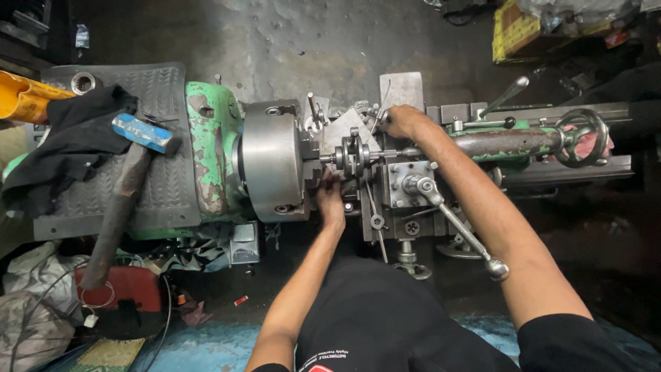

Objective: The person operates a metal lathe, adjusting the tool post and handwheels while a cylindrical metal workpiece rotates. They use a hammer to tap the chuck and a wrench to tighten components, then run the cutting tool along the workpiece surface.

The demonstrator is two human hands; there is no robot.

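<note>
The fingertips of the left hand (331, 198) are tucked under the workpiece (354, 156) and partly hidden by it; whether they close on anything cannot be told. The right hand (401, 121) lies on the far side of the tool post, its fingers curled out of sight behind the knuckles, so its grip cannot be told either. Small fittings around that hand are too crowded to make out.

The workpiece, a short dark metal part with disc-like flanges, sits at centre between the chuck (270, 160) on its left and the tailstock barrel (506, 142) on its right. The chuck is a broad, smooth, grey steel drum. The headstock (211, 148) to its left carries green paint, heavily chipped to rust. Further left, a ribbed black rubber mat (155, 193) holds a hammer (124, 193) with a blue head and worn wooden handle, and a black cloth (72, 148). A spoked handwheel (580, 136) stands at the far right. A long steel lever (458, 227) with a ball end angles toward the near side. The person's torso and upper arms are cut off by the near edge.
</note>
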